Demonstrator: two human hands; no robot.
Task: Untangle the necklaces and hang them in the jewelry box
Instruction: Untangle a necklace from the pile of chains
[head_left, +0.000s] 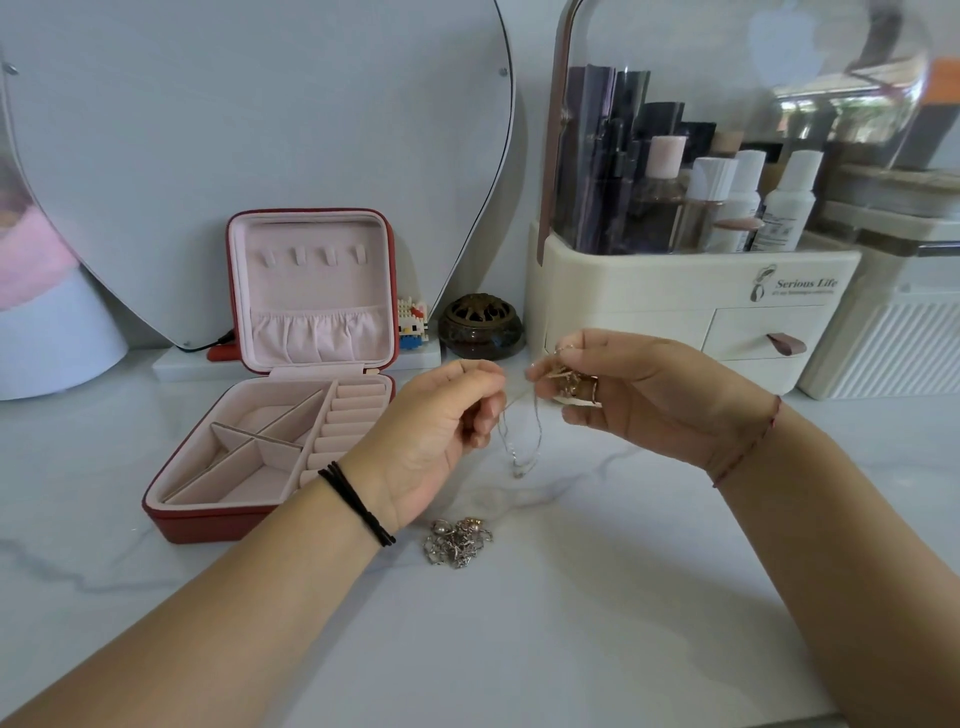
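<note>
Silver chain (518, 467): left hand (436, 431), right hand (649, 395) pinch it (heap (457, 540) below, box (208, 525) beside).

A white, grey-veined marble tabletop (571, 639) carries everything. Left of centre lies an open square red jewelry box with pale pink lining (208, 526). Just right of its near corner sits a small heap of tangled silver chains (457, 541). Along the far edge stand a flat white slab (174, 367), a cream plastic cosmetics organiser with a clear domed lid (649, 291) and, far right, a white ribbed container (893, 343).

Single head view — forward, downward, close.
</note>
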